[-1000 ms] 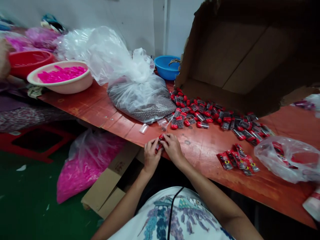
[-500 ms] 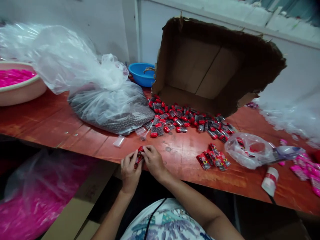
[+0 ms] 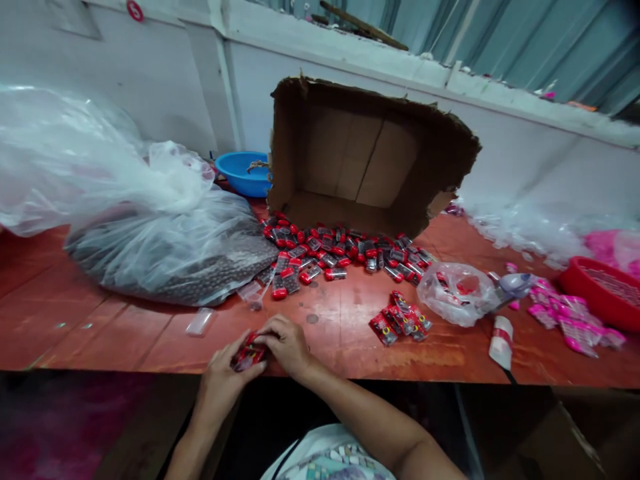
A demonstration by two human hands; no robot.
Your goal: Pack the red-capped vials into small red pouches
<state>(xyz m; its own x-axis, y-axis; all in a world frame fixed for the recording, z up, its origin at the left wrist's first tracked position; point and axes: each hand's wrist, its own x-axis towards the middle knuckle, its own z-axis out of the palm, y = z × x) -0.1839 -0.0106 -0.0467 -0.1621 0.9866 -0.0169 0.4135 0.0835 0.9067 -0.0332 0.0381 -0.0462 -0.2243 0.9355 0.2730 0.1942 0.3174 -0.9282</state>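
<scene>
Close to the table's front edge, my left hand (image 3: 223,373) is closed around a small red packet (image 3: 246,355) with a clear, shiny part. My right hand (image 3: 286,343) pinches the same packet at its upper edge. Fingers hide part of it. Similar red printed packets (image 3: 399,320) lie in a small pile to the right. Beyond my hands is a heap of small clear containers with red ends and dark contents (image 3: 327,253). Left of my hands, a flat clear plastic piece (image 3: 199,321) lies on the table (image 3: 320,353).
A large clear bag of dark beads (image 3: 170,253) stands left, with a blue basin (image 3: 243,173) behind. A torn cardboard box (image 3: 360,153) opens toward me. To the right are a clear plastic bag (image 3: 455,293), a white roll (image 3: 501,341), pink packets (image 3: 570,313) and a red basin (image 3: 605,290).
The view has shifted, bringing the red basin into sight on the right. In my left hand the packet now lies flatter and shows more; both hands still hold it.
</scene>
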